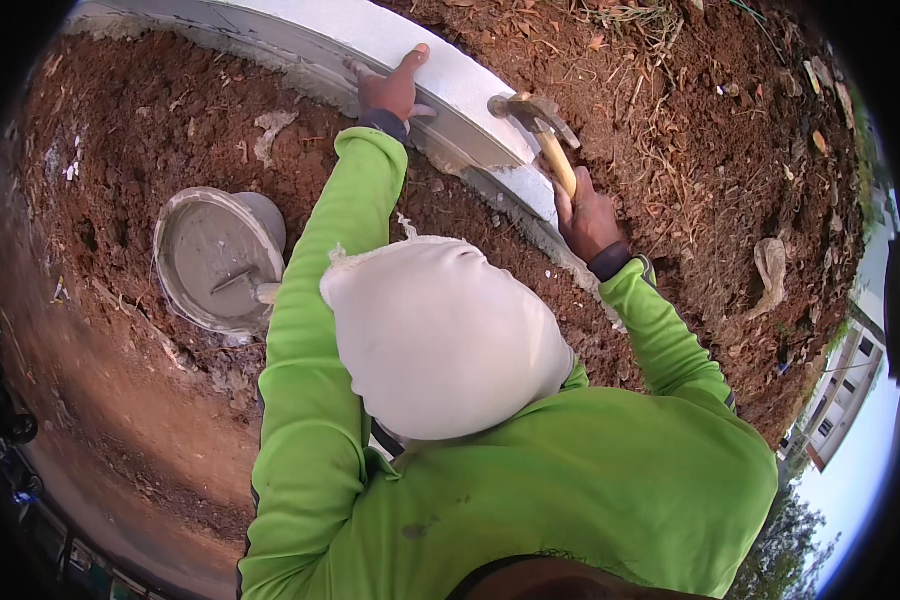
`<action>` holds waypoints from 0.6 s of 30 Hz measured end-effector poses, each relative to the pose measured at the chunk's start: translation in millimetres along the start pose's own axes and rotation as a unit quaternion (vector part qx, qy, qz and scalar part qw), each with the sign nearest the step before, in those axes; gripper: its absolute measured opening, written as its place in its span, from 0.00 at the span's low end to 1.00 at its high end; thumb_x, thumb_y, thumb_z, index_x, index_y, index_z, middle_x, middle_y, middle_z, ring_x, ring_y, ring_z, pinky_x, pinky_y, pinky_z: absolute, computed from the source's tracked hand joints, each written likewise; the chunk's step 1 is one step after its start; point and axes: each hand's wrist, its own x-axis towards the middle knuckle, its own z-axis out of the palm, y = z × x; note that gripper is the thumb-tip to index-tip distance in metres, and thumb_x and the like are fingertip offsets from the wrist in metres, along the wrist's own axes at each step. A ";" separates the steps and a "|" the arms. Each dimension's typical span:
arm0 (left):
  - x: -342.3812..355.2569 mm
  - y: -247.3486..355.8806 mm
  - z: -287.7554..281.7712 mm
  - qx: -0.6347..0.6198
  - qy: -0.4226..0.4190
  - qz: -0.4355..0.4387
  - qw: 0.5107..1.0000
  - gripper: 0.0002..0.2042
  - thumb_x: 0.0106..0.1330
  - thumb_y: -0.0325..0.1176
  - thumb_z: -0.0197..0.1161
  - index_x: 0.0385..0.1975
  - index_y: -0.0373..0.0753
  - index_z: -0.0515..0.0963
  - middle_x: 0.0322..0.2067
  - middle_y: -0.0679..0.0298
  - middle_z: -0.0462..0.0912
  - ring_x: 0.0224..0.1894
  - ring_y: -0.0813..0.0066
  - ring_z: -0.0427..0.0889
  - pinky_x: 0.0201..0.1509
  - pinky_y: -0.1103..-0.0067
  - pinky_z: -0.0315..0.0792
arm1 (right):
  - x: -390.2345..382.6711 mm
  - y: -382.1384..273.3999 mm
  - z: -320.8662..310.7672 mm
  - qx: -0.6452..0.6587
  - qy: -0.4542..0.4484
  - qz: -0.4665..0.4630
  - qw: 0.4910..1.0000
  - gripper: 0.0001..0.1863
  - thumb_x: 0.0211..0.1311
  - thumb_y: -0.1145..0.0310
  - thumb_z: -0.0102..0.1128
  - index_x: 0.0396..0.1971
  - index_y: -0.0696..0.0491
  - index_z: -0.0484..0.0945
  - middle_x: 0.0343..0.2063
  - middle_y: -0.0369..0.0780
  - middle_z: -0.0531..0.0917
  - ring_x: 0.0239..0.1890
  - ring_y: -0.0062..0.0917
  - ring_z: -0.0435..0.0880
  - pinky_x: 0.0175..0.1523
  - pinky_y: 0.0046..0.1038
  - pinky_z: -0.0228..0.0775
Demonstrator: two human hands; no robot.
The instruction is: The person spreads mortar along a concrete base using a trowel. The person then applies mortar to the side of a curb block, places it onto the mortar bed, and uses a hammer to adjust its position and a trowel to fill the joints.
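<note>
My left hand lies spread against the side and top edge of a long white concrete kerb block, its fingers apart. My right hand is wrapped round the wooden handle of a claw hammer. The hammer's metal head is over the block's near-right end, close to where a shorter kerb piece adjoins it; whether it touches is unclear. A round bucket of wet grey mortar stands left of my left forearm. Out of it pokes a tool's pale handle, partly hidden by my sleeve.
Rounded white fabric bulges between my arms and hides the ground there. Loose reddish soil lies on the near side of the kerb. Soil with dry grass and leaves spreads beyond it. A pale building stands at far right; parked vehicles show lower left.
</note>
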 end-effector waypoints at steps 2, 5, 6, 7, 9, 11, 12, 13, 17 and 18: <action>1.8 -6.1 -7.8 -0.013 -0.001 0.001 1.000 0.66 0.56 0.36 0.78 0.74 0.39 0.19 0.69 0.38 0.57 0.66 0.42 0.69 0.44 0.49 0.86 | 7.7 -5.8 -12.8 -0.051 -0.098 0.012 0.994 0.12 0.71 0.63 0.58 0.45 0.53 0.70 0.21 0.54 0.80 0.25 0.55 0.82 0.29 0.50 0.71; -1.1 -2.5 -7.6 -0.007 0.002 -0.009 1.000 0.66 0.56 0.36 0.78 0.74 0.38 0.19 0.69 0.39 0.57 0.66 0.42 0.69 0.44 0.49 0.86 | 9.1 -27.8 -20.5 0.008 -0.037 -0.004 0.999 0.13 0.70 0.63 0.58 0.47 0.54 0.68 0.21 0.55 0.80 0.25 0.55 0.82 0.29 0.51 0.71; -6.1 -3.1 -5.2 -0.004 -0.002 -0.008 1.000 0.66 0.56 0.36 0.78 0.74 0.39 0.19 0.69 0.39 0.57 0.66 0.42 0.69 0.45 0.49 0.86 | 2.6 -33.0 -20.3 0.028 0.011 -0.010 0.999 0.14 0.70 0.64 0.58 0.48 0.54 0.68 0.21 0.55 0.81 0.24 0.55 0.82 0.29 0.52 0.71; -9.5 -1.9 -4.2 -0.001 0.005 -0.012 1.000 0.66 0.56 0.36 0.78 0.74 0.39 0.19 0.69 0.39 0.56 0.66 0.42 0.69 0.44 0.49 0.86 | 1.3 -27.2 -16.0 -0.006 -0.014 -0.010 1.000 0.14 0.70 0.64 0.58 0.48 0.54 0.68 0.21 0.55 0.81 0.24 0.55 0.82 0.29 0.51 0.71; -11.9 6.6 0.5 0.003 0.014 -0.010 1.000 0.66 0.55 0.36 0.78 0.74 0.40 0.19 0.70 0.39 0.56 0.66 0.42 0.69 0.43 0.50 0.86 | 1.7 -1.1 1.2 -0.073 -0.058 -0.013 0.996 0.14 0.70 0.64 0.58 0.48 0.54 0.69 0.22 0.54 0.81 0.24 0.55 0.82 0.29 0.51 0.71; -7.9 -2.4 -5.3 -0.006 0.008 -0.004 1.000 0.66 0.55 0.37 0.78 0.75 0.40 0.20 0.70 0.39 0.55 0.66 0.42 0.69 0.42 0.52 0.87 | 1.9 1.8 -0.3 -0.054 -0.085 -0.005 0.995 0.15 0.71 0.63 0.58 0.50 0.55 0.69 0.22 0.54 0.81 0.24 0.55 0.81 0.29 0.51 0.71; -0.4 -3.0 -7.5 -0.010 0.007 0.005 1.000 0.66 0.55 0.37 0.78 0.75 0.40 0.20 0.70 0.39 0.55 0.66 0.42 0.70 0.41 0.52 0.87 | 10.1 -8.3 -9.3 -0.050 -0.085 -0.019 0.995 0.15 0.71 0.63 0.58 0.50 0.55 0.69 0.23 0.54 0.81 0.24 0.56 0.81 0.29 0.51 0.71; -3.9 0.0 -6.9 -0.003 0.011 -0.004 1.000 0.67 0.55 0.37 0.78 0.75 0.40 0.20 0.70 0.39 0.55 0.66 0.42 0.70 0.41 0.53 0.87 | 11.0 -16.6 -18.3 -0.047 -0.094 -0.025 0.994 0.15 0.71 0.63 0.57 0.50 0.54 0.69 0.23 0.54 0.81 0.25 0.56 0.81 0.29 0.51 0.71; -10.8 2.2 -4.6 0.002 0.011 -0.017 1.000 0.67 0.54 0.38 0.79 0.75 0.41 0.21 0.70 0.40 0.55 0.66 0.44 0.70 0.41 0.55 0.88 | 14.9 -35.2 -2.5 0.046 0.044 -0.005 0.998 0.13 0.71 0.62 0.57 0.48 0.53 0.70 0.23 0.54 0.80 0.27 0.57 0.82 0.29 0.50 0.71; -12.0 1.1 -4.0 0.008 0.015 -0.022 1.000 0.67 0.54 0.38 0.79 0.75 0.42 0.21 0.70 0.40 0.56 0.66 0.44 0.70 0.41 0.55 0.88 | 13.4 -29.0 5.0 0.038 0.039 -0.014 0.998 0.13 0.71 0.62 0.57 0.48 0.53 0.70 0.22 0.55 0.80 0.26 0.57 0.81 0.29 0.51 0.71</action>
